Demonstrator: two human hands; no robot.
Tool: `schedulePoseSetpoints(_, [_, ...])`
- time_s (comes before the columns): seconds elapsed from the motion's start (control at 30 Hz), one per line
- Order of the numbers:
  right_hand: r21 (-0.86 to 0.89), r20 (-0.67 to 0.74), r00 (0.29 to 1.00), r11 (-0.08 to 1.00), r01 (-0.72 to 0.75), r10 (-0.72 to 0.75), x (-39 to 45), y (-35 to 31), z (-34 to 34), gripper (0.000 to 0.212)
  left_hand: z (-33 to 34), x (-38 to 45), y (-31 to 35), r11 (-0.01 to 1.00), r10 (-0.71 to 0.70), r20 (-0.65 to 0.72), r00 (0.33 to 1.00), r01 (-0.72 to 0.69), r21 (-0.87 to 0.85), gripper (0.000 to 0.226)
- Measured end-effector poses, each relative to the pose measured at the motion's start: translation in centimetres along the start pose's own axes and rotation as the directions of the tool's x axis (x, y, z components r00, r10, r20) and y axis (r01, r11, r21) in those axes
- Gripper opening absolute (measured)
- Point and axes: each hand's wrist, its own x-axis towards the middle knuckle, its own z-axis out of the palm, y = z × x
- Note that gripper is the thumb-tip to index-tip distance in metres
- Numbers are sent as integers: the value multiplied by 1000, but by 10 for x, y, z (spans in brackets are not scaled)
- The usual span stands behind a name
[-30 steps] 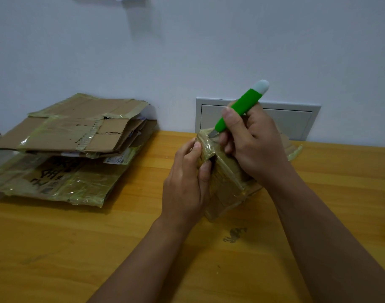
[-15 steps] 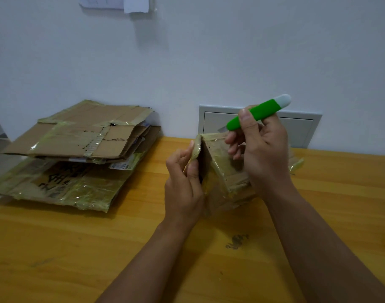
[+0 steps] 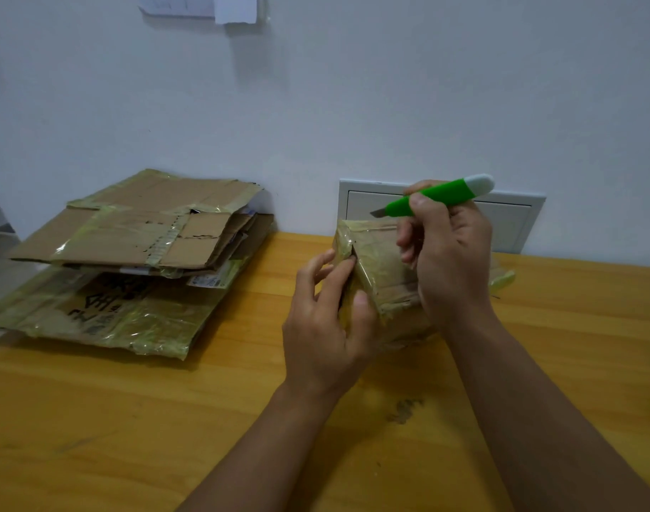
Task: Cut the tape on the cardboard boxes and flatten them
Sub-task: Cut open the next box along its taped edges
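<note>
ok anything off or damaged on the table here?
Minor only. The wooden table has a dark smudge near the right forearm. The flattened cardboard stack sits askew, its layers misaligned, with torn tape. The small taped box looks crumpled between both hands.

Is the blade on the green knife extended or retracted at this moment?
Extended: a short grey blade tip sticks out of the green utility knife, which the right hand grips above the small taped box.

Left hand [image 3: 325,327]: fingers curled, thumb and fingertips pinching the near-left edge of the small taped box [image 3: 384,275]. Right hand [image 3: 451,253]: raised over the box's right side, fingers wrapped round a green utility knife [image 3: 440,196], blade pointing left, above the box. Both forearms extend from the lower frame.
</note>
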Motion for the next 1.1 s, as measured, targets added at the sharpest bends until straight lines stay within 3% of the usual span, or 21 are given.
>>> schedulePoseSetpoints(0.17, [-177,44,997,982,71,-64,3,4,-3,27,-4,1,-5,996,-32,253,967,53,-77,79])
schedulePoseSetpoints(0.27, [-205,95,995,978,44,-25,7,1,-15,8,-6,6,-16,993,-20,317,948,54,-100,76])
schedulePoseSetpoints(0.43, [-242,261,963,970,-2,67,4,3,-31,15,-8,10,-19,977,-51,315,948,113,-180,76])
schedulePoseSetpoints(0.6, [-245,378,925,968,47,51,3,5,-32,10,-7,10,-17,973,-45,313,949,112,-200,76])
schedulePoseSetpoints(0.87, [-429,436,899,867,253,-47,-1,12,-28,12,-5,6,-19,980,-40,310,950,98,-171,75])
schedulePoseSetpoints(1.1, [-478,437,894,817,324,-99,-3,15,-21,12,-4,6,-21,982,-49,294,954,99,-158,75])
